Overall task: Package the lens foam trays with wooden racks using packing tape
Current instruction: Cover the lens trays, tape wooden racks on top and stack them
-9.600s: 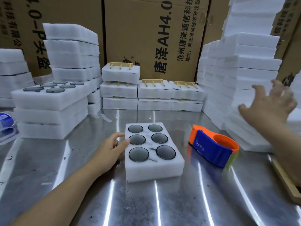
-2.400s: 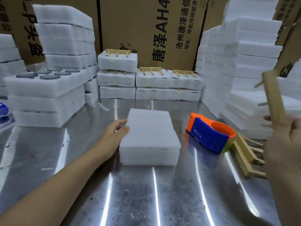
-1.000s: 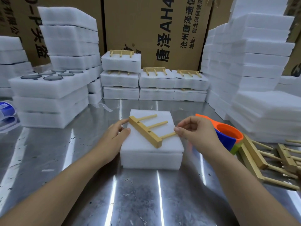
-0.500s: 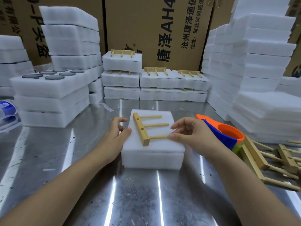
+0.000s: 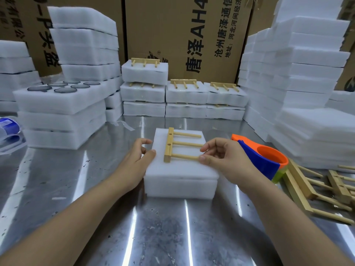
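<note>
A covered white foam tray [image 5: 180, 175] sits on the steel table [image 5: 76, 189] in front of me. A wooden rack [image 5: 177, 144] with three pegs lies flat on its lid, bar to the left, pegs pointing right. My right hand [image 5: 222, 158] pinches the tips of the nearer pegs. My left hand [image 5: 134, 160] rests against the tray's left edge, thumb on the top corner. The orange and blue tape dispenser [image 5: 263, 158] sits just right of my right hand.
Loose wooden racks [image 5: 315, 187] lie at the right edge. Finished foam packs with racks [image 5: 184, 93] line the back before cardboard boxes [image 5: 182, 35]. Tall foam stacks [image 5: 299, 83] stand on the right. On the left, foam stacks carry an open lens tray [image 5: 63, 95].
A foam lid went over the lens tray, then my right hand brought a wooden rack onto it. In the last second the rack turned from diagonal until its pegs point right.
</note>
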